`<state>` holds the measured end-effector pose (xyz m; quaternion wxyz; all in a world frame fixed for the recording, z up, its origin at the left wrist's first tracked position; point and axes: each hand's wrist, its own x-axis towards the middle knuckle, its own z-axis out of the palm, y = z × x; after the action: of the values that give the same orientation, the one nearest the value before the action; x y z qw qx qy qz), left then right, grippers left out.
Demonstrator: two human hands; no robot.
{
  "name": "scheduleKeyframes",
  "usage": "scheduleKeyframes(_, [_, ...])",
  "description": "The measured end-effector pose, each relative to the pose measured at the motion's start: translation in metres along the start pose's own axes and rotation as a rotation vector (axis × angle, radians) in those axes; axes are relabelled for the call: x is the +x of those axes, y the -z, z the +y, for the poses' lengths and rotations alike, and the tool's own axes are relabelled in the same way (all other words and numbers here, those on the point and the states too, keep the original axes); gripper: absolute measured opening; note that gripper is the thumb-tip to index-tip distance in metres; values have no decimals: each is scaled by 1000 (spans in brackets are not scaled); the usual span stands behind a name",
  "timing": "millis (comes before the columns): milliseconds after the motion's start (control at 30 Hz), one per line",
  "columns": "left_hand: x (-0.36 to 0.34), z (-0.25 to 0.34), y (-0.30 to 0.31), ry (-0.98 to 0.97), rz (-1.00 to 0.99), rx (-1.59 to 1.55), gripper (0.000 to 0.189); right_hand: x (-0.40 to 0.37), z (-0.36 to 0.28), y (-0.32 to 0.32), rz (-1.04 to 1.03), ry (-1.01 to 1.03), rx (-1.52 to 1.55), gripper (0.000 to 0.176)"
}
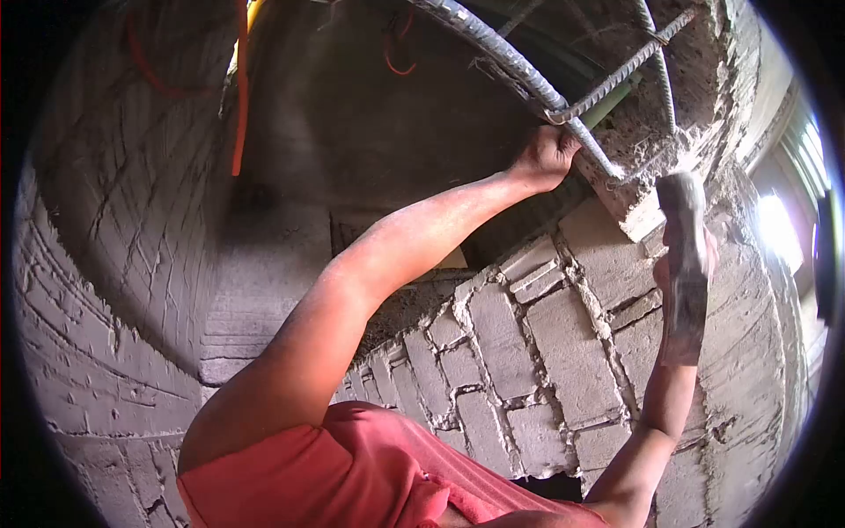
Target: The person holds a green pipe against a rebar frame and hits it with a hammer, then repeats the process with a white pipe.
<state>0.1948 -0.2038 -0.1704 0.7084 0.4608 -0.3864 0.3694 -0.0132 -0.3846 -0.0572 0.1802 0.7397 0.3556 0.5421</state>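
My left hand is closed at a steel rebar, just below where a thinner ribbed bar crosses it. The fingers are partly hidden, but they appear wrapped round the bar. In my right hand is a hammer, its long, worn metal head facing up toward the camera and covering most of the hand; its handle is hidden. The upper end of the head is close to the rough, broken edge of a concrete column, where the bars come out.
Below the column runs a brick wall with rough mortar joints. A plastered wall curves along the left side. An orange hose or cable hangs at the upper left. Several rebars cross at the top right, and bright light enters at the right.
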Motion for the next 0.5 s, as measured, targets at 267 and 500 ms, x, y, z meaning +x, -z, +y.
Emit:
scheduleKeyframes(267, [-4, 16, 0, 4, 53, -30, 40, 11, 5, -1, -140, -108, -3, 38])
scheduleKeyframes(500, [-8, 23, 2, 191, 18, -7, 43, 50, -20, 4, -376, -448, -34, 40])
